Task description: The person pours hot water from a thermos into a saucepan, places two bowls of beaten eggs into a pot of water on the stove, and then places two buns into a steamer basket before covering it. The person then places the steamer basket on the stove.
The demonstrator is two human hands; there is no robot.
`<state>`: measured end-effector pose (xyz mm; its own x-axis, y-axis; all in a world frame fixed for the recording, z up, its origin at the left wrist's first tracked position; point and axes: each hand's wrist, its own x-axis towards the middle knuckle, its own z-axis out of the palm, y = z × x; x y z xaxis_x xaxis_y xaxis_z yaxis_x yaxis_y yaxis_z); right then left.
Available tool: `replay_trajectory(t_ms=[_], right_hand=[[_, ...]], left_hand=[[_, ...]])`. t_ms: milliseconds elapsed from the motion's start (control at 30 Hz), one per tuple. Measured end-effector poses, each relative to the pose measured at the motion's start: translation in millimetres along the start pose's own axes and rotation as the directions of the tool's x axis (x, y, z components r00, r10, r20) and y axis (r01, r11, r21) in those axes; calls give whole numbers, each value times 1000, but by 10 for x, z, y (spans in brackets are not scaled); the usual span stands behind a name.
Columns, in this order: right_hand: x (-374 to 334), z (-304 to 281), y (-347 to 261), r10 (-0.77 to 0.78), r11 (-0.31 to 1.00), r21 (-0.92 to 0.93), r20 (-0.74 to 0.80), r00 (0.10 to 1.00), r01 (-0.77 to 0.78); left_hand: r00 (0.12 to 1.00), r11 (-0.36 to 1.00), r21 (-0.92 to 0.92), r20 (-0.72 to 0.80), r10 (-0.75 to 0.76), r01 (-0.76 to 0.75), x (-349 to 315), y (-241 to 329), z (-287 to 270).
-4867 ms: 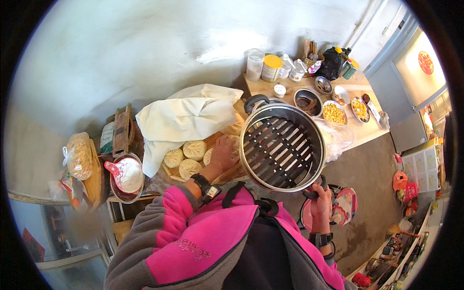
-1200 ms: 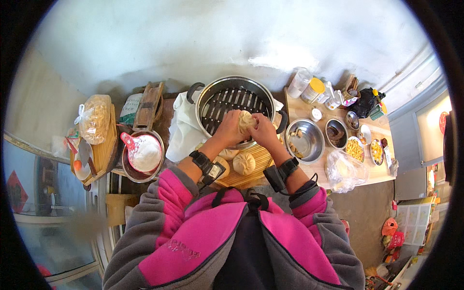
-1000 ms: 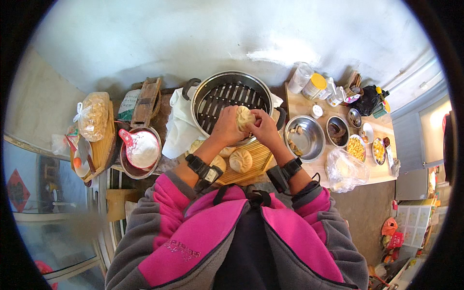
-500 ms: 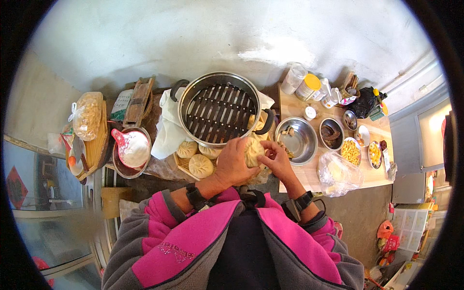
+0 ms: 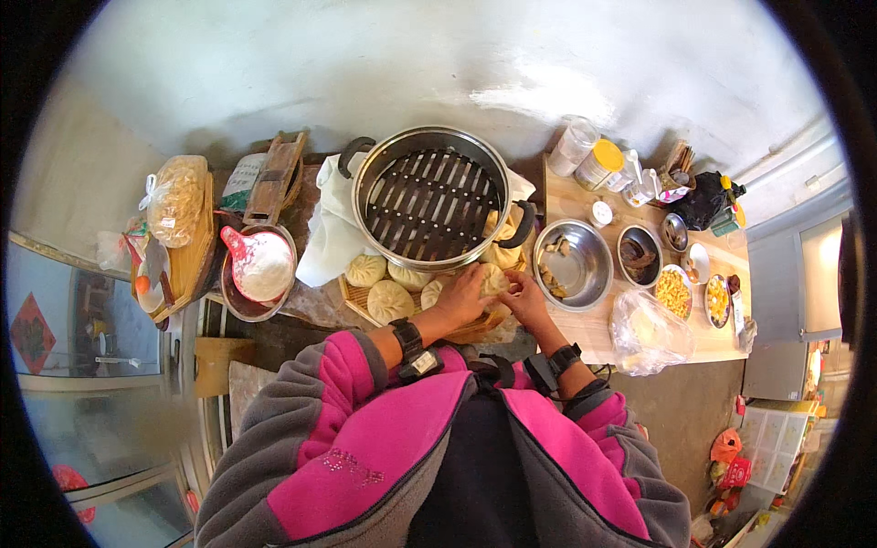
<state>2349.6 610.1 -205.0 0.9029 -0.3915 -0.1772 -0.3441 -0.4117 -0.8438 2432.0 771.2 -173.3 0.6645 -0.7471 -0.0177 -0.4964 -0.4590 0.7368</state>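
Observation:
My left hand (image 5: 463, 298) curls round the side of a pale, pleated stuffed bun (image 5: 494, 279), just below the pot's near rim. From the other side, the fingers of my right hand (image 5: 527, 303) close on the same bun. Several more buns (image 5: 391, 302) sit on a woven tray (image 5: 354, 298) to the left, partly covered by my left hand. Beyond the hands stands a two-handled steel steamer pot (image 5: 434, 196) with a dark slatted rack inside. White cloth (image 5: 325, 239) lies under its left side.
To the left are a bowl (image 5: 247, 306) with a pink scoop of white flour (image 5: 265, 265) and a bag of yellowish food (image 5: 176, 201). On the wooden table (image 5: 574, 320) at right stand a steel basin (image 5: 585, 265), smaller bowls, jars and a plastic bag (image 5: 650, 331).
My hands and the bun look lower, close to the woven tray, and the bun shows smaller between my fingers. The whole view has shifted, so the pot and tables appear farther right.

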Motion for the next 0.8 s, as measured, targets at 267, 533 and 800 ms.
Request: replay_trajectory(t_ms=[267, 533, 800], right_hand=[[-190, -3, -253, -223, 974, -70, -118, 968, 216], [-150, 301, -703, -406, 803, -314, 334, 850, 507], [54, 542, -804, -469, 631, -442, 437, 767, 638]], left_hand=[[989, 979, 201, -147, 14, 17, -374, -188, -431], [995, 880, 473, -100, 9, 40, -677, -330, -573], [988, 913, 404, -151, -1, 63, -670, -467, -422]])
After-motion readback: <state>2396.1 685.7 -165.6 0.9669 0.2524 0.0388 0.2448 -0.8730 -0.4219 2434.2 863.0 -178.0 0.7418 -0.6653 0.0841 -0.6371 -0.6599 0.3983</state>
